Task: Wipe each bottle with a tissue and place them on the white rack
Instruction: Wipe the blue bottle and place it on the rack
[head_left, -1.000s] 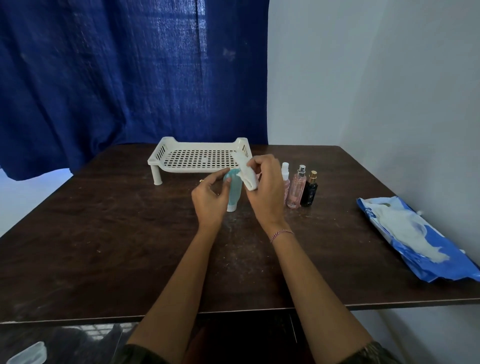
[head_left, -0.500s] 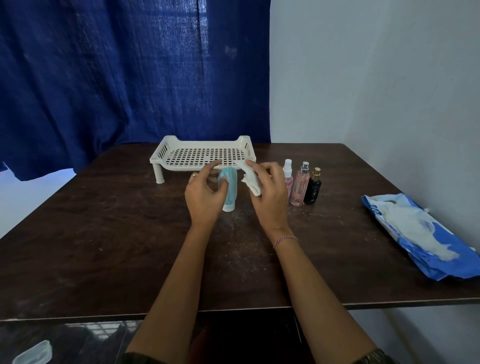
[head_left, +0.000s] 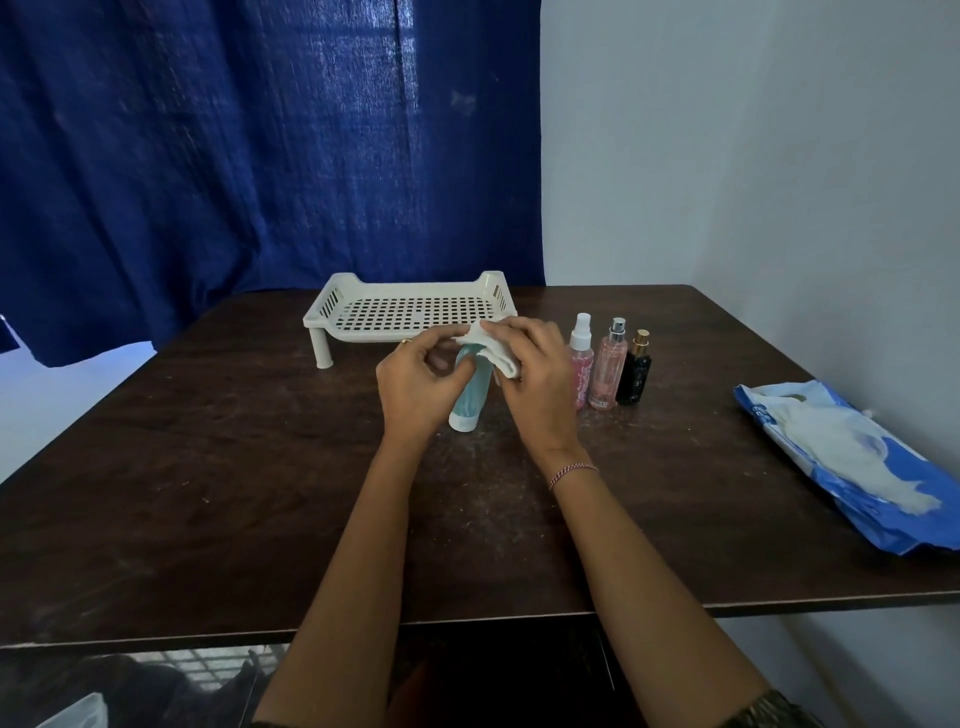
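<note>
- Left hand grips teal tube, just in front of white rack.
- Right hand pinches tissue against tube's top.

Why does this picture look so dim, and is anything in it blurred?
Head view: light seems to come mainly through the blue curtain, leaving the dark table murky. Head view: the left hand on the teal bottle and the right hand with the tissue look slightly soft, likely motion; the white rack is crisper.
</note>
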